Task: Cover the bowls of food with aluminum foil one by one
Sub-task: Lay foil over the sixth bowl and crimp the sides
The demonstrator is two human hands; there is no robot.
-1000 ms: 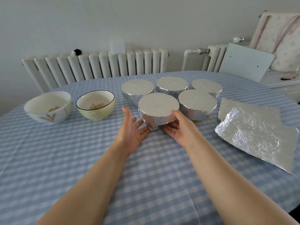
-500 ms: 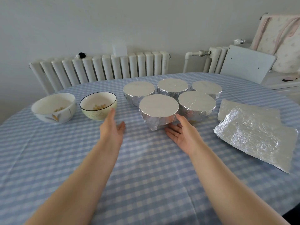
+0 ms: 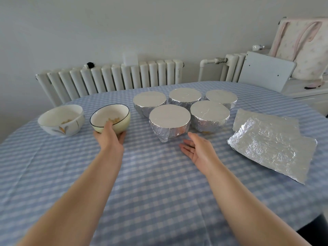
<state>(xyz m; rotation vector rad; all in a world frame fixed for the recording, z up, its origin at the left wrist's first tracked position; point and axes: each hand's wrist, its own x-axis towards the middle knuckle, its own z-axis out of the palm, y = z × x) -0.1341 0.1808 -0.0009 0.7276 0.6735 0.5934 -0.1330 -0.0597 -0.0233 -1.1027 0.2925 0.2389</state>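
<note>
- The left hand [image 3: 109, 137] gripped the near wall of the pale yellow bowl [image 3: 111, 118], one finger hooked over its dark rim and the others curled round the outside; the bowl sat upright on the table [image 3: 159, 183], mouth open to the ceiling.
- Inside it lay a small heap of yellowish food [image 3: 113, 119] — too small to name.
- Just to its left stood a white bowl [image 3: 61, 120] with a leaf pattern on its side, upright too, uncovered, with a little of the same yellowish food at the bottom.
- The right hand [image 3: 198, 150] lay relaxed on the checked cloth, palm up, fingers straight, holding nothing, its fingertips near the nearest foil-covered bowl [image 3: 169, 119] but apart from it.
- Five bowls wore tight foil lids: three in a back row [image 3: 185, 95], two in front; the contents were hidden.
- The spare foil sheets [image 3: 269, 144] lay flat at the right of the table, one overlapping the other, the long side of the top sheet running from the table's middle toward the near right edge.
- I could read no writing or label anywhere.
</note>
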